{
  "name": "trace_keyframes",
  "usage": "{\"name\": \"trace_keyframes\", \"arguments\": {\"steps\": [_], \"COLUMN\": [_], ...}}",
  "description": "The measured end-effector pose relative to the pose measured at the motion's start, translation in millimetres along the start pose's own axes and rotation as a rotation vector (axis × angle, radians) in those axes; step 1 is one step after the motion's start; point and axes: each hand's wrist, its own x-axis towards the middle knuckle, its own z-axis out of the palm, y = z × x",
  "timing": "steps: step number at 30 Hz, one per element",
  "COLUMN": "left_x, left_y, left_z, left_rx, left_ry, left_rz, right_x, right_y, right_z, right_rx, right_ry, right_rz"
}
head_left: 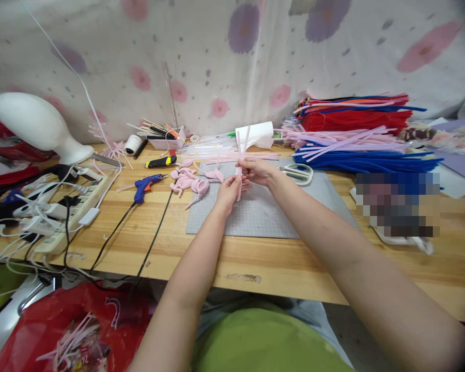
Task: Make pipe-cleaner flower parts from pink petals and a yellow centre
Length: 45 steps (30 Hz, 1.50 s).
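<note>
Over the grey cutting mat (279, 217), my two hands meet around a few pale pink pipe cleaners (243, 147) held roughly upright. My left hand (230, 190) is closed on their lower part. My right hand (256, 170) pinches them just above, fingers pressed together. The loose upper ends spread apart above my fingers, and a short end shows below. To the left of my hands lie several pink shaped pipe-cleaner pieces (184, 181), some curled. Scissors with pale handles (300, 174) rest on the mat, partly behind my right wrist.
A blue glue gun (145, 186) with a black cord and a yellow-black cutter (160, 161) lie left. Power strips (77, 206) crowd the left edge by a white foam head (34, 121). Bundles of red, pink and blue pipe cleaners (356, 121) are stacked right. A red bag (31, 330) sits below.
</note>
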Motion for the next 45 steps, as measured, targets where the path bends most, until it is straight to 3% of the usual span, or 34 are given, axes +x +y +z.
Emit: {"name": "trace_keyframes", "arguments": {"steps": [6, 12, 14, 16, 21, 27, 31, 36, 38, 45], "left_x": [1, 4, 6, 7, 6, 6, 5, 2, 0, -1], "left_y": [3, 10, 12, 12, 7, 3, 2, 1, -1, -13], "left_z": [-7.1, -21.5, -26.4, -29.1, -27.1, -25.9, -26.4, -21.3, -17.5, -11.4], "left_rx": [-0.049, -0.095, -0.126, -0.136, -0.092, -0.053, -0.062, 0.013, 0.115, 0.353], "left_ry": [0.073, 0.235, 0.295, 0.326, 0.3, 0.222, 0.143, 0.133, 0.155, 0.072], "left_rz": [-0.001, 0.062, 0.1, 0.12, 0.11, 0.084, 0.08, 0.046, 0.024, 0.009], "right_x": [2, 12, 16, 19, 26, 33, 31, 2, -13, -30], "right_y": [1, 0, 7, 18, 36, 25, 12, 7, 13, 36], "right_z": [12, 5, 2, 1, 9, 12, 1, -12, -18, -36], "right_rx": [0.022, 0.092, -0.084, -0.399, -1.142, -1.38, -1.188, -0.424, -0.223, 0.035], "right_ry": [0.052, 0.302, 0.381, 0.452, 0.578, 0.532, 0.512, 0.391, 0.355, 0.422], "right_rz": [-0.079, -0.128, -0.102, -0.072, -0.067, 0.02, 0.002, -0.045, -0.096, -0.317]}}
